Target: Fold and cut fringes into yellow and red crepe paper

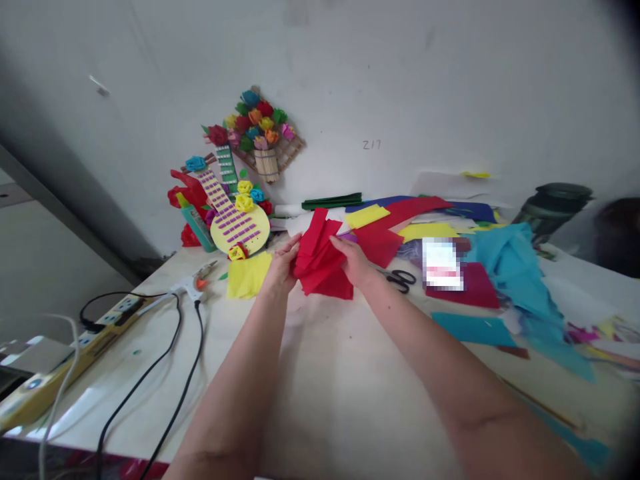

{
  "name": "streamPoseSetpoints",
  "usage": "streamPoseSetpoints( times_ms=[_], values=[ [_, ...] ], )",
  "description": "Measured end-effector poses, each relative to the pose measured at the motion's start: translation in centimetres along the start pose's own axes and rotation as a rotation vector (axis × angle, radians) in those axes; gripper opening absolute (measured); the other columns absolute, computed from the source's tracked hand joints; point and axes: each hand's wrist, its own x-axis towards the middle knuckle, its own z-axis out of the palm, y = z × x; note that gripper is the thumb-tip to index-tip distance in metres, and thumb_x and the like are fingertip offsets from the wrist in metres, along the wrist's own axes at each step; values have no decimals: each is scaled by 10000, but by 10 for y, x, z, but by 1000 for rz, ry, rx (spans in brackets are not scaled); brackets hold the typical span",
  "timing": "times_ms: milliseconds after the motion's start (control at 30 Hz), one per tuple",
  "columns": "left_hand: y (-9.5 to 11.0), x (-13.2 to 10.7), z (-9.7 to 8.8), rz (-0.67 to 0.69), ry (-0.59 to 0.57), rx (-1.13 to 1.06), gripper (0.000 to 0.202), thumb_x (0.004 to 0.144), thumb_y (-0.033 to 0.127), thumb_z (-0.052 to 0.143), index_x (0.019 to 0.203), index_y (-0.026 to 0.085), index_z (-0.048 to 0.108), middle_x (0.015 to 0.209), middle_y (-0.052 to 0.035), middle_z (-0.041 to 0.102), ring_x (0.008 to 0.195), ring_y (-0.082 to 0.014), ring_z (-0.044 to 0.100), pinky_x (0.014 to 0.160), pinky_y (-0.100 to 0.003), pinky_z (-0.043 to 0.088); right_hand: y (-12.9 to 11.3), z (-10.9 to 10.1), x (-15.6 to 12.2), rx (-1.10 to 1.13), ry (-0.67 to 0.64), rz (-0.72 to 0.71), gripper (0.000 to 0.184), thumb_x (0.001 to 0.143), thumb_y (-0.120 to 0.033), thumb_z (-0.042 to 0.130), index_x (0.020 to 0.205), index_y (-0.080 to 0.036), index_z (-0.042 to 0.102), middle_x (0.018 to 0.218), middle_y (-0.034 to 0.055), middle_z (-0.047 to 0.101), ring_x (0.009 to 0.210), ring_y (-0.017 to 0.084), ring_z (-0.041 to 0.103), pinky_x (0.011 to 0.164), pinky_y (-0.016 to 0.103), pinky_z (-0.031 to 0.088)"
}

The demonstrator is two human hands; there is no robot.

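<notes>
Several layered pieces of red crepe paper are held up between my two hands above the white table. My left hand grips their left side, its fingers closed at the edge. On the right side, my right hand pinches the pieces, with the thumb on top; its other fingers are hidden behind the paper. Just left of my left hand lies a yellow crepe paper piece. Scissors with black handles rest right of my right hand.
A hot glue gun with a black cord and a yellow power strip lie left. Behind stand a yellow paper guitar and a glue bottle. Blue crepe paper and a dark green jar are at right.
</notes>
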Motion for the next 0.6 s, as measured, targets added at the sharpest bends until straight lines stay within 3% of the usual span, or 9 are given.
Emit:
streamPoseSetpoints(
  times_ms=[67,133,233,333,467,600],
  values=[
    [-7,-10,6,-34,-39,-17,498,737,211,529,1224,165,437,1012,-71,627,879,-146,599,800,-273,461,0,1,-1,170,7,5,336,710,-369,570,969,-155,576,927,62,664,836,187,619,751,310,466],
    [-9,-20,9,-76,-82,-29,469,744,265,526,1196,151,468,963,-76,642,874,-169,600,775,-288,468,1,3,-2,175,46,38,230,655,-276,612,845,-146,596,767,35,674,710,174,628,694,305,481],
    [-3,-36,8,-164,-120,-63,480,782,488,416,1058,131,579,891,-105,655,871,-222,597,709,-315,476,0,6,-6,6,68,88,124,619,-215,614,722,-146,599,620,2,644,600,159,607,605,286,482],
    [10,-52,7,-284,-186,5,595,728,630,387,934,131,636,823,-110,658,805,-234,606,616,-300,465,-7,5,-21,-159,-17,145,94,611,-203,619,685,-145,608,578,5,631,564,165,599,553,280,473],
    [13,-75,14,-308,-319,150,402,631,424,656,884,112,636,781,-85,657,687,-173,610,578,-243,439,-13,-2,-52,-177,-102,202,105,618,-206,629,697,-137,622,598,21,643,568,155,599,575,279,480],
    [-6,-91,18,-254,-299,15,355,588,287,710,874,100,617,811,-92,658,701,-159,612,671,-265,462,-4,-19,-78,-32,-84,246,164,605,-211,661,741,-133,618,631,20,652,600,152,611,673,311,492]
  ],
)
